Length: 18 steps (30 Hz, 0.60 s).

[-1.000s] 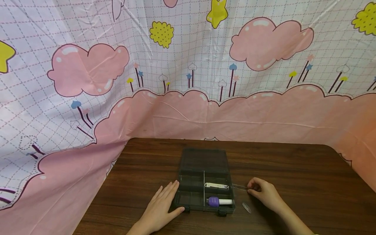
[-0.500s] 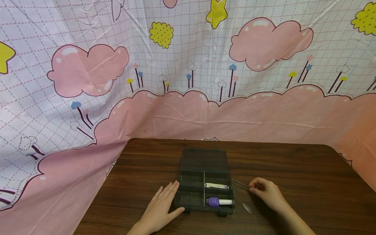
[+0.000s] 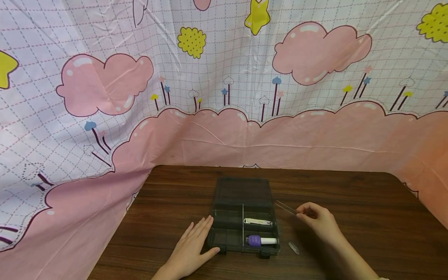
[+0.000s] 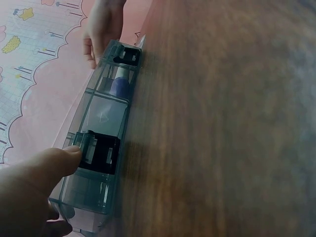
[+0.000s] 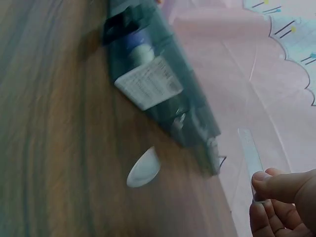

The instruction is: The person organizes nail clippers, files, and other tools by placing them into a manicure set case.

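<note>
A dark translucent divided box (image 3: pixel 227 235) lies on the table with its lid (image 3: pixel 243 190) folded back. In its back right compartment is a nail clipper (image 3: pixel 258 221). A purple nail polish bottle (image 3: pixel 254 240) with a white cap lies in the front right one. My left hand (image 3: pixel 190 247) rests along the box's left side, fingers straight, thumb by the front latch (image 4: pixel 101 153). To the right of the box, my right hand (image 3: pixel 320 221) pinches a thin clear flat strip (image 5: pixel 251 150) between thumb and fingers, raised and slanting toward the lid.
A small clear leaf-shaped piece (image 3: pixel 293 247) lies on the wooden table (image 3: pixel 336 190) just right of the box's front corner. A white printed label (image 5: pixel 149 84) is on the box's right side. A patterned pink and white cloth (image 3: pixel 297 132) hangs behind the table.
My right hand has risen slightly and moved away from me, and the clear strip in it has tilted so its free end points farther back. The left hand and the box stay still.
</note>
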Motion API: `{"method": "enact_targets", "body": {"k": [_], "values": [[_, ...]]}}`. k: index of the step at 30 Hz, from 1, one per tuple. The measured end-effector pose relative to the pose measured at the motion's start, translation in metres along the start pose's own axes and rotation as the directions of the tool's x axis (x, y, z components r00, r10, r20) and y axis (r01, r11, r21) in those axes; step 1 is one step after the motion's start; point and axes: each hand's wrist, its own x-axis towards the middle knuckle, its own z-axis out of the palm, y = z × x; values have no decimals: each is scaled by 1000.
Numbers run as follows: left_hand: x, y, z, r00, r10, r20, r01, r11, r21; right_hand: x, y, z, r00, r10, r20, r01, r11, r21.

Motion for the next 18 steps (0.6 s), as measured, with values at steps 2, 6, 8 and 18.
{"method": "enact_targets", "body": {"k": [2,6,8,18], "values": [[0,0,0,1000,1,-2,-1,1000,3,3,-6,1,1000,-3,2,3,1000,29],[0,0,1,1000,1,-5,-1,1000,1,8,-19,6,1000,-10,18,9,996,84],[-1,0,1,1000,0,-5,0,1000,-1,11,-26,9,1000,-15,27,12,994,109],[0,1,0,1000,2,-7,-2,1000,-12,25,-59,30,995,-68,73,53,979,197]]}}
